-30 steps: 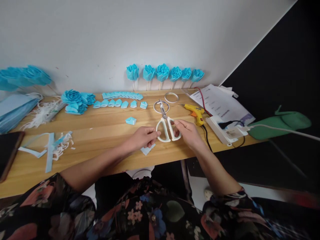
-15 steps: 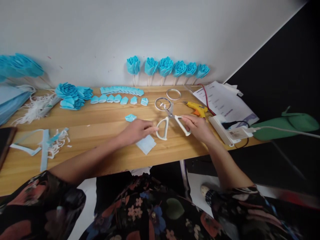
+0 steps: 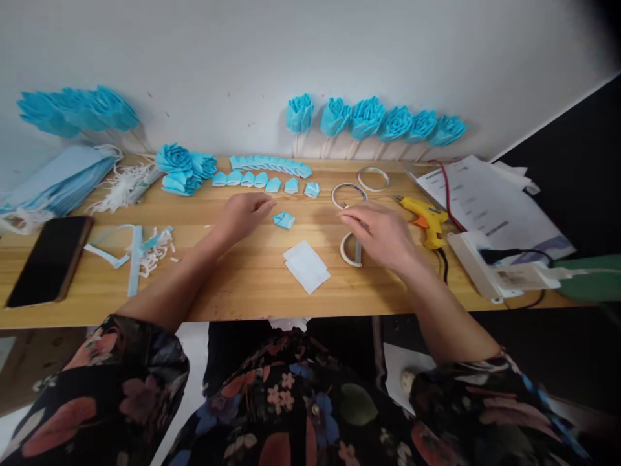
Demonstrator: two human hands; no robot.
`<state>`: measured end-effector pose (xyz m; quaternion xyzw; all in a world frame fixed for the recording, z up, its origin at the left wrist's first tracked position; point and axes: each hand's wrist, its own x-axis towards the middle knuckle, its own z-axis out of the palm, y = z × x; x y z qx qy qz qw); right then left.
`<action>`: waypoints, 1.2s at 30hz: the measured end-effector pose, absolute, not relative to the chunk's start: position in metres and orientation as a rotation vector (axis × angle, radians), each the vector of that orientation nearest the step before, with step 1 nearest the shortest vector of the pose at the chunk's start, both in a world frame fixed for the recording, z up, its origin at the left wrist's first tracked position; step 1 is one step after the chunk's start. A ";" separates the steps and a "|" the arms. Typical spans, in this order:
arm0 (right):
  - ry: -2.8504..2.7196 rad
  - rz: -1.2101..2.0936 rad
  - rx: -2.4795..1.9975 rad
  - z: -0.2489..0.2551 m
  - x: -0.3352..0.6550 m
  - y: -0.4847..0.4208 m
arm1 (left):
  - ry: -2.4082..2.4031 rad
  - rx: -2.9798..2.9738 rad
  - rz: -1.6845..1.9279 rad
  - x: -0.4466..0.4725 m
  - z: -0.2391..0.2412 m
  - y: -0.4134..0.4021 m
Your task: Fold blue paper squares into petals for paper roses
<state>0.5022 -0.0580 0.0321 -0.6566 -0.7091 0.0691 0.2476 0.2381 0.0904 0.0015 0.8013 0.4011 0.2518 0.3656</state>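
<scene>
Holding the right hand (image 3: 385,233) back up over the scissors (image 3: 358,253), just right of the pale sheets (image 3: 307,266), and covering most of the tool, with one white handle loop in plain view. Bending the fingers loosely; cannot tell, from above, about any grip on the hidden handle. Holding the left hand (image 3: 240,217) beyond and left of the sheets, with fingers curled in and fingertips narrowly spaced; cannot tell about any contents. Having a folded blue piece (image 3: 284,220) on the wooden table (image 3: 252,285) near those left fingertips, just beyond the sheets. Showing the sheets as thin, flat and overlapping, slightly out of line.

Seeing two rings (image 3: 332,195) beyond and right of the sheets, and farther right a yellow glue gun (image 3: 423,215), a white power strip (image 3: 478,265) and printed papers (image 3: 485,207). Finding a row of small folded pieces (image 3: 248,179) beyond the sheets and stretching left, with an overlapping row (image 3: 269,166) behind. Noting six stemmed blue flowers (image 3: 367,118) at the wall, beyond and mostly right of the sheets. Spotting, well left of the sheets, cut strips (image 3: 134,262), white clippings (image 3: 158,252) and a black phone (image 3: 51,262).
</scene>
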 end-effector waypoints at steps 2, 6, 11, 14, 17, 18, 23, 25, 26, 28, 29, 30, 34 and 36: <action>-1.999 0.316 -1.760 0.031 0.479 -0.038 | 1.066 2.114 0.660 0.238 -0.005 0.089; -2.032 0.382 -1.885 0.026 0.449 -0.001 | 1.084 2.137 0.657 0.236 -0.008 0.089; -2.112 0.452 -1.954 0.017 0.433 0.022 | 1.066 2.118 0.680 0.235 -0.009 0.091; -2.069 0.508 -1.939 0.012 0.432 0.023 | 1.079 2.053 0.691 0.236 -0.008 0.090; -1.913 0.582 -1.810 0.013 0.437 0.016 | 1.061 1.888 0.721 0.238 -0.002 0.084; -1.843 0.612 -1.740 0.015 0.439 0.013 | 1.031 1.801 0.723 0.240 0.000 0.081; -1.555 0.758 -1.458 0.020 0.449 -0.003 | 0.743 1.381 0.599 0.246 0.007 0.065; -1.495 0.768 -1.441 0.018 0.448 -0.007 | 0.682 1.304 0.523 0.248 0.007 0.060; -1.474 0.761 -1.444 0.016 0.446 -0.008 | 0.678 1.286 0.494 0.249 0.007 0.059; -1.468 0.728 -1.448 0.013 0.442 -0.011 | 0.709 1.279 0.470 0.251 0.005 0.057; -1.485 0.707 -1.447 0.013 0.441 -0.012 | 0.735 1.279 0.472 0.251 0.005 0.056; -1.509 0.684 -1.444 0.014 0.443 -0.013 | 0.761 1.276 0.484 0.252 0.004 0.056; -1.471 0.517 -1.474 0.024 0.479 -0.018 | 0.805 1.239 0.544 0.251 0.005 0.058; -1.298 0.375 -1.521 0.027 0.510 -0.024 | 0.802 1.225 0.576 0.250 0.007 0.058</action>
